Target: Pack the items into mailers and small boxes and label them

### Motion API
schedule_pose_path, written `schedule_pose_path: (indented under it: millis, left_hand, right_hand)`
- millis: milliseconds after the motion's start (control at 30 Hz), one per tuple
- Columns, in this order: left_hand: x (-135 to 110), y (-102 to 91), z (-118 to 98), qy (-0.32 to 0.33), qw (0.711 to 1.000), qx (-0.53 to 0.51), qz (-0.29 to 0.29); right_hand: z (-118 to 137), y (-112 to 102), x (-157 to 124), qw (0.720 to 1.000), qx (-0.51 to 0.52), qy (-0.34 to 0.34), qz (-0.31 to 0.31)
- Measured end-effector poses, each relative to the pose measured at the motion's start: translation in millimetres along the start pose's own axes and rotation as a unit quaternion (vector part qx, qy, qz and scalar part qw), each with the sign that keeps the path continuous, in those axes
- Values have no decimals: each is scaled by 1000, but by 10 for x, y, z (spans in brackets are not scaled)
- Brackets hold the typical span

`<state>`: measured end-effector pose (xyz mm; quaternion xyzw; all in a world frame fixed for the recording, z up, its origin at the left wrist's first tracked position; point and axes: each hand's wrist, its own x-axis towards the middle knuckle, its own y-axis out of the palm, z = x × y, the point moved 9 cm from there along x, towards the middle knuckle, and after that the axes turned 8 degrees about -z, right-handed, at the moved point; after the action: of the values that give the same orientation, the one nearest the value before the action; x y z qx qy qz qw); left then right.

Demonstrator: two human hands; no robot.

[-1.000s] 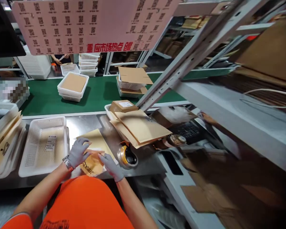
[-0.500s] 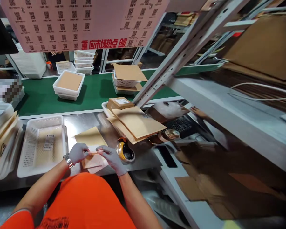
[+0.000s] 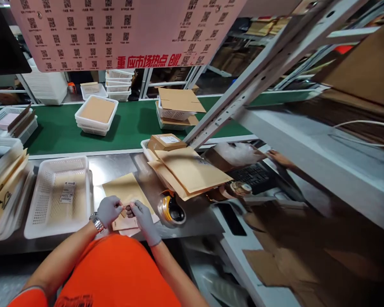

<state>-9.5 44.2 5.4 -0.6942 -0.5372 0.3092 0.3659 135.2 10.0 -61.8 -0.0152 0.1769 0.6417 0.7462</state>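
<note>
My left hand (image 3: pixel 109 210), in a grey glove with a metal watch (image 3: pixel 97 222) at the wrist, has its fingers closed in a pinch. My right hand (image 3: pixel 143 221), gloved likewise, pinches close beside it. Between the fingertips is something small that I cannot make out. Beneath them a yellow-brown envelope (image 3: pixel 123 186) lies flat on the metal table, with smaller light-brown and pinkish paper pieces (image 3: pixel 119 224) at its near end. A roll of tape in a yellow and black dispenser (image 3: pixel 171 209) stands right of my right hand.
On the left a white basket (image 3: pixel 33 213) holds a labelled packet (image 3: pixel 67 194). Padded envelopes (image 3: pixel 195 170) and a small carton (image 3: pixel 166 143) lie to the right, with a phone (image 3: pixel 232 218) nearer. Behind, a green conveyor (image 3: pixel 131 123) carries baskets. A slanting metal post (image 3: pixel 240 94) rises on the right.
My hands have come closer together, and the thin strip stretched between them before is now mostly hidden by the fingers. The view has shifted slightly.
</note>
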Motion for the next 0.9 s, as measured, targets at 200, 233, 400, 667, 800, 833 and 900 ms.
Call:
schedule_pose_path:
  millis: [200, 233, 400, 667, 800, 833, 900]
  left_hand:
    - [-4, -26, 45, -7, 1000, 3, 0]
    - [-6, -20, 40, -4, 1000, 10, 3]
    - [-13, -1, -4, 6, 998, 54, 11]
    - [-29, -15, -119, 14, 994, 101, 32]
    - [-42, -19, -180, 23, 990, 132, 44]
    - [-45, -23, -191, 24, 989, 138, 46]
    - [-47, -34, -209, 26, 988, 147, 49]
  right_hand:
    - [-4, -65, 49, 997, 70, 43, -1]
    - [0, -78, 54, 996, 75, 48, -6]
    - [0, -63, 56, 990, 117, 76, -6]
    - [-57, -86, 70, 989, 116, 87, -24]
    - [-58, -54, 71, 986, 134, 100, -6]
    - [-56, -45, 69, 985, 141, 102, -1]
    - [-61, -44, 68, 983, 149, 105, -1]
